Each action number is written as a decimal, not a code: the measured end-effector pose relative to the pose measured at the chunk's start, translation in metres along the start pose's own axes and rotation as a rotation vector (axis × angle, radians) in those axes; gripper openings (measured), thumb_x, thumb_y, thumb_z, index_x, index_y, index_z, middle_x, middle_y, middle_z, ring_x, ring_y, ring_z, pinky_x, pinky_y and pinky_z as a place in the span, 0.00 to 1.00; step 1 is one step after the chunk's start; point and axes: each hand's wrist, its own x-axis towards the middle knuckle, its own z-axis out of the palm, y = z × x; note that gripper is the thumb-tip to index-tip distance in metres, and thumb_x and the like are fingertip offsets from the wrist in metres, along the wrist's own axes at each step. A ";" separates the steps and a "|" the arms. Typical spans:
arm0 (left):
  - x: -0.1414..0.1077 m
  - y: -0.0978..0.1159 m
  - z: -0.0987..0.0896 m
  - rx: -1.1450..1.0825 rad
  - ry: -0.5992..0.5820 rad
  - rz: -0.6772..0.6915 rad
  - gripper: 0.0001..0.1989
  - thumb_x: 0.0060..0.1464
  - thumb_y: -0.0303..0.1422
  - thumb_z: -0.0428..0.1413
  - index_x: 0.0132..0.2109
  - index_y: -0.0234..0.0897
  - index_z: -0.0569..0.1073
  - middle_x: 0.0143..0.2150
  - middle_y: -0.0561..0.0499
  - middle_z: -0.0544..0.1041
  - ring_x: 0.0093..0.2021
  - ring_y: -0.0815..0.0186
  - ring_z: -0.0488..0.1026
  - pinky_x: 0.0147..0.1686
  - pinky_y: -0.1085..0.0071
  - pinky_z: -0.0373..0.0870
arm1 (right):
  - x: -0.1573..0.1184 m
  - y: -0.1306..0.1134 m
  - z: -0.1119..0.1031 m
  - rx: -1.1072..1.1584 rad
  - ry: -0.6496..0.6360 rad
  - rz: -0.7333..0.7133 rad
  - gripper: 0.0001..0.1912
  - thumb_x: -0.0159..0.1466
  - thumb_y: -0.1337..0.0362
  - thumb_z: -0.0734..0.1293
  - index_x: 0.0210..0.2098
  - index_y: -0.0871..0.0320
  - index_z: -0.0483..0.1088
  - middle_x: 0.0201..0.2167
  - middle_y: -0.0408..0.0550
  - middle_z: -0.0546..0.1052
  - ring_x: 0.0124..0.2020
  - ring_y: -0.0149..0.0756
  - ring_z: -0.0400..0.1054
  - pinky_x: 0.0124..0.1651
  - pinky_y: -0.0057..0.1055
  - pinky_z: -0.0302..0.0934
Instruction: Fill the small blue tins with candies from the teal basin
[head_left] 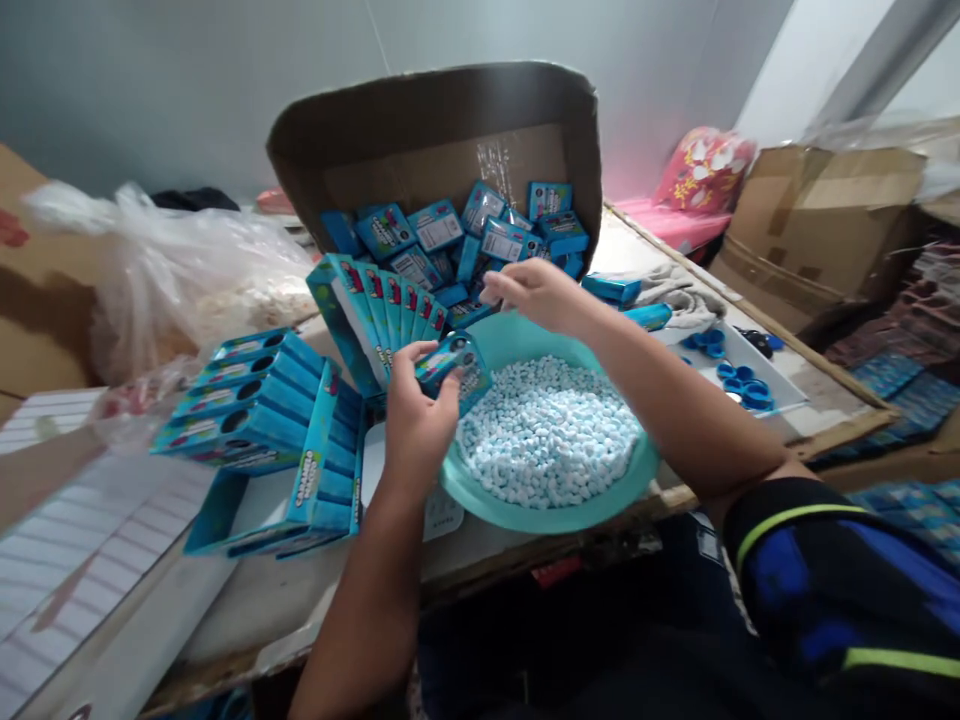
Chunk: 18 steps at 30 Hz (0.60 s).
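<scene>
At the far left a cardboard carton (45, 270) sits behind a clear plastic bag (202, 285) of something pale, and a white ridged sheet (75, 530) lies nearer the person. Beside these, blue cartons (247, 400) with round holes lie stacked next to an open blue display box (322, 480). A fanned row of blue packets (375, 310) stands just beyond it. The left hand (416, 420) is closed around a small blue packet (454, 368), its fingers and thumb pinching the packet's edges, directly over the near-left part of a teal plastic basin (525, 515). The basin is heaped with small white-and-blue candies (547, 430). The right hand (536, 295) hangs over the far rim, fingers loosely curved and narrowly apart, and shows nothing held. Behind both hands, an open cardboard box (435, 130) holds loose blue packets (457, 240). To the right, a white tray (780, 385) carries blue bottle caps (757, 395), with a pink cushion (705, 170) and a brown carton (817, 220) farther back, and a black-and-blue sleeve (840, 570) at the lower right.
</scene>
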 end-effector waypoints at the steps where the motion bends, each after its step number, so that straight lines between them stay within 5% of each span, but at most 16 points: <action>1: -0.001 0.003 -0.005 0.003 0.053 0.020 0.21 0.58 0.36 0.61 0.57 0.42 0.69 0.55 0.44 0.74 0.52 0.58 0.76 0.44 0.65 0.77 | -0.004 0.008 -0.018 -0.082 0.058 0.014 0.20 0.72 0.52 0.61 0.39 0.60 0.78 0.33 0.49 0.77 0.34 0.35 0.68 0.40 0.32 0.63; 4: -0.009 0.018 -0.030 0.045 0.212 0.078 0.23 0.56 0.36 0.63 0.58 0.40 0.69 0.56 0.44 0.74 0.56 0.57 0.74 0.49 0.64 0.76 | -0.035 0.042 -0.074 -0.461 0.124 0.065 0.15 0.65 0.66 0.65 0.50 0.58 0.77 0.47 0.54 0.76 0.47 0.44 0.70 0.51 0.38 0.63; 6: -0.020 0.025 -0.053 0.117 0.310 0.084 0.25 0.54 0.37 0.64 0.57 0.39 0.70 0.55 0.44 0.75 0.54 0.56 0.75 0.51 0.61 0.76 | -0.063 0.071 -0.099 -0.705 -0.028 0.224 0.23 0.59 0.70 0.67 0.55 0.57 0.76 0.51 0.58 0.75 0.49 0.49 0.70 0.52 0.40 0.63; 9: -0.032 0.022 -0.082 0.274 0.347 0.004 0.30 0.50 0.39 0.66 0.59 0.41 0.69 0.56 0.43 0.76 0.50 0.54 0.77 0.40 0.61 0.78 | -0.097 0.109 -0.106 -0.823 -0.278 0.371 0.32 0.56 0.71 0.68 0.61 0.58 0.72 0.57 0.60 0.74 0.52 0.53 0.71 0.49 0.40 0.64; 11: -0.033 0.007 -0.093 0.341 0.268 -0.083 0.33 0.51 0.40 0.64 0.63 0.45 0.66 0.59 0.43 0.74 0.45 0.54 0.78 0.36 0.59 0.78 | -0.109 0.124 -0.102 -0.843 -0.281 0.337 0.33 0.58 0.68 0.67 0.64 0.57 0.69 0.59 0.60 0.74 0.55 0.54 0.70 0.50 0.41 0.64; 13: -0.030 -0.013 -0.097 0.360 0.093 -0.136 0.33 0.55 0.41 0.61 0.66 0.45 0.64 0.61 0.42 0.72 0.46 0.53 0.78 0.44 0.53 0.79 | -0.114 0.130 -0.102 -0.863 -0.227 0.260 0.30 0.60 0.65 0.67 0.63 0.56 0.70 0.58 0.58 0.76 0.57 0.54 0.70 0.52 0.42 0.64; 16: -0.028 -0.035 -0.096 0.409 -0.174 -0.100 0.28 0.58 0.39 0.55 0.65 0.40 0.66 0.63 0.38 0.69 0.62 0.46 0.70 0.63 0.44 0.67 | -0.116 0.123 -0.118 -0.857 -0.122 0.157 0.24 0.61 0.62 0.67 0.57 0.55 0.74 0.52 0.55 0.79 0.55 0.53 0.71 0.53 0.43 0.63; 18: -0.032 -0.034 -0.093 0.446 -0.169 -0.040 0.27 0.57 0.37 0.56 0.63 0.39 0.69 0.67 0.37 0.64 0.69 0.42 0.61 0.68 0.40 0.58 | -0.119 0.107 -0.133 -0.784 0.017 0.123 0.22 0.62 0.59 0.68 0.55 0.55 0.74 0.49 0.55 0.79 0.52 0.52 0.72 0.53 0.44 0.64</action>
